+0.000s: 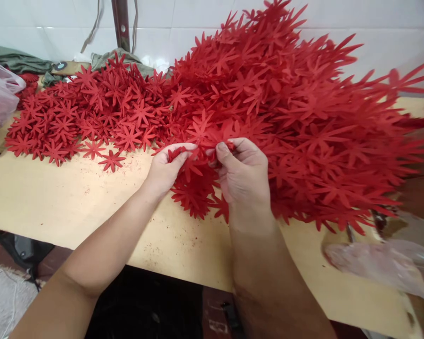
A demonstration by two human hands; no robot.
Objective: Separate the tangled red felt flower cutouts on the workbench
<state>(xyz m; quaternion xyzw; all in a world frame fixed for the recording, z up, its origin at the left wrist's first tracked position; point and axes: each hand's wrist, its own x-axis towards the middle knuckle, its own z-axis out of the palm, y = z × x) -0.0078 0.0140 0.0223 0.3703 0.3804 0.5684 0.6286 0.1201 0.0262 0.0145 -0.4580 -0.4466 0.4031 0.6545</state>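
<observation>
My left hand (167, 167) has its thumb and fingers closed on a red flower-shaped piece, part of which pokes out beside the thumb. Close by on the right, my right hand (245, 169) pinches a bit of red material between thumb and forefinger. Whether both hands grip the same piece is hard to tell against the red behind them. A big pile of red flower cutouts (311, 113) rises behind and to the right. Below the hands, a small clump of the cutouts (194, 197) rests on the table.
A lower, flatter heap of red flowers (67, 113) spreads left across the pale wooden table (74, 202), with one loose flower (112, 161) at its front. Plastic bags (378, 261) lie at the right, another bag (2, 89) at the far left. A tiled wall (198, 19) stands behind.
</observation>
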